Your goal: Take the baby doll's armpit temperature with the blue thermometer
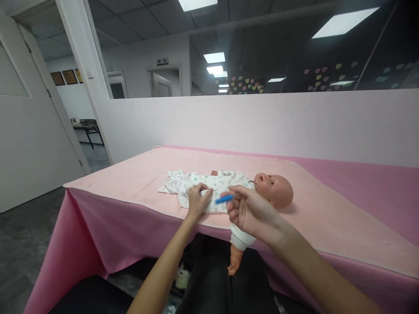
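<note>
A baby doll (278, 191) lies on its back with its head to the right. It wears a white printed outfit (183, 185), and one doll arm (235, 257) hangs over the table's front edge. My left hand (198, 198) rests on the outfit at the doll's middle, its fingers and thumb curled in on the fabric. Above the doll's chest, my right hand (245, 211) grips a slim blue stick-like object (224, 199) that points left; motion blur hides its exact kind. The doll's near shoulder is partly behind my right hand.
A peach cloth (327, 218) covers the table over a pink sheet (131, 231) that hangs down in front. A low white wall (262, 126) with glass above stands behind it. A white door (29, 117) is at the left.
</note>
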### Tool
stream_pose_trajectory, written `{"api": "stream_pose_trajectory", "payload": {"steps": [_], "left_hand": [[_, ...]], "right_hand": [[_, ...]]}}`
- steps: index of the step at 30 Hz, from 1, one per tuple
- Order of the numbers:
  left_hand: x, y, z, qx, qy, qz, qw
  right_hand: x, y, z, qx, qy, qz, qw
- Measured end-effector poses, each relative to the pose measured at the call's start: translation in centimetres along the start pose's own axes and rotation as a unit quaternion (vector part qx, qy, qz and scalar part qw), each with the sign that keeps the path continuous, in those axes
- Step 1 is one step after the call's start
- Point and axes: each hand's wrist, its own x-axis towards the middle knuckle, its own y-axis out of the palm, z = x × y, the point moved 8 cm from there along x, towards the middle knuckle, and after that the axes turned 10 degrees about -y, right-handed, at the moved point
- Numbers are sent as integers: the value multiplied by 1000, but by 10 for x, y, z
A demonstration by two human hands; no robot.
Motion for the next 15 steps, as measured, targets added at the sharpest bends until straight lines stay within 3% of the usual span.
{"api": "stream_pose_trajectory", "payload": {"steps": [2,4,6,9,13,15], "left_hand": [[0,2,0,-6,-1,8,1000],[1,2,0,-9,4,12,1000],[1,2,-1,-7,16,12,1000],[1,3,-1,-9,22,13,1000],[1,3,2,-8,9,13,1000],[1,3,1,-7,14,14,1000]], "right_hand": [[3,-9,9,11,-46,-57,997],[1,-25,31,-2,-181,-142,973],[-3,-26,41,-72,-245,-144,956],[-1,-16,35,-211,-209,-51,954],[-8,-26,36,-200,-247,-92,944],[-8,-14,10,-223,-179,2,958]]}}
